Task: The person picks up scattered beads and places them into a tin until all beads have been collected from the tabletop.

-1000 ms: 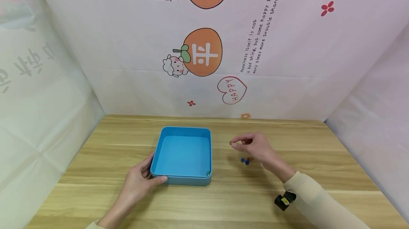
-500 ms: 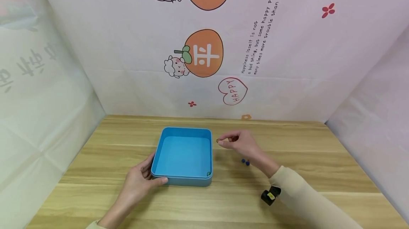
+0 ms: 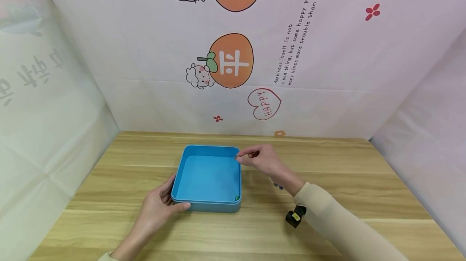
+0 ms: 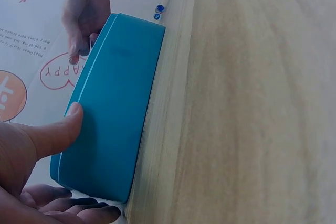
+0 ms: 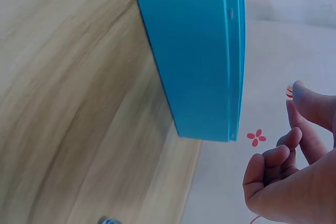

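My left hand (image 3: pixel 156 208) grips a square blue open box (image 3: pixel 214 207) at its front left corner, the thumb lying on the front wall and the fingers along the left side. Between thumb and index finger my right hand (image 3: pixel 263 160) pinches a small striped marble (image 5: pixel 289 92), orange-red and white. These fingertips are at the box's back right rim in the head view, and the right wrist view shows them above rim height. Inside the box, a green marble (image 3: pixel 237 198) lies in the front right corner.
Blue marbles (image 3: pixel 279 187) lie on the wooden table (image 3: pixel 327 164) right of the box, partly hidden by the right wrist. A printed white cloth (image 3: pixel 164 103) stands behind the table, with more at both sides. A black device (image 3: pixel 295 216) hangs at the right cuff.
My right hand has moved left with the striped marble, from above the loose marbles to the box's right rim. The left hand and box have stayed in place.
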`<action>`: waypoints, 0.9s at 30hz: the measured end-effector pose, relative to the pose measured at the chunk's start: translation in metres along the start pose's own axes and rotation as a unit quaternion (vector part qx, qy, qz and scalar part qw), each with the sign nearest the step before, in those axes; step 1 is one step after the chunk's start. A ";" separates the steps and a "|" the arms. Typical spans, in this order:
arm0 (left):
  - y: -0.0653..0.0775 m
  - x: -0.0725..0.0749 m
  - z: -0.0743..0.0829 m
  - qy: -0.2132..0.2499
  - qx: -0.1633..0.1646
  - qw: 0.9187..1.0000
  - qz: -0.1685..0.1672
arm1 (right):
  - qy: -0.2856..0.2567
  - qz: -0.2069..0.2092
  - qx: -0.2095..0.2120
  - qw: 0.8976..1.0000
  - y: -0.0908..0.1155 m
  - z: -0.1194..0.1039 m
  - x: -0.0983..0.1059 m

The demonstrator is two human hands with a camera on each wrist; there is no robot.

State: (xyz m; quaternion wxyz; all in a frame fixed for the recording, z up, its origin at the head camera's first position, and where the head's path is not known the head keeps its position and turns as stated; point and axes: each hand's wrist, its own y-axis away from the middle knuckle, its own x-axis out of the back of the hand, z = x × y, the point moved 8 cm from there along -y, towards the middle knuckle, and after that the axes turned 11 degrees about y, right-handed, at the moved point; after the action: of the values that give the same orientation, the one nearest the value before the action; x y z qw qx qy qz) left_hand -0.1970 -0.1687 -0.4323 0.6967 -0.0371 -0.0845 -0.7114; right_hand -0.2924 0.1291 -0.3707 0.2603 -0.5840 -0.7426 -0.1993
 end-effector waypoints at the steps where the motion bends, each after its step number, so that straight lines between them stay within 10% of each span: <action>1: 0.000 0.000 0.000 -0.001 0.000 1.000 0.000 | 0.001 -0.002 0.000 1.000 -0.001 -0.002 -0.001; 27: -0.001 -0.001 0.001 -0.012 0.002 1.000 -0.003 | 0.001 -0.042 0.028 0.999 -0.027 -0.041 -0.052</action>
State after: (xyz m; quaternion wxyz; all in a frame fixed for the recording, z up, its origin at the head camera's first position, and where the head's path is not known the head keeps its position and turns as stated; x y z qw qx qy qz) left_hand -0.1980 -0.1671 -0.4315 0.6938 -0.0444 -0.0943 -0.7126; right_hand -0.3029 0.0586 -0.3708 0.2685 -0.5445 -0.7717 -0.1896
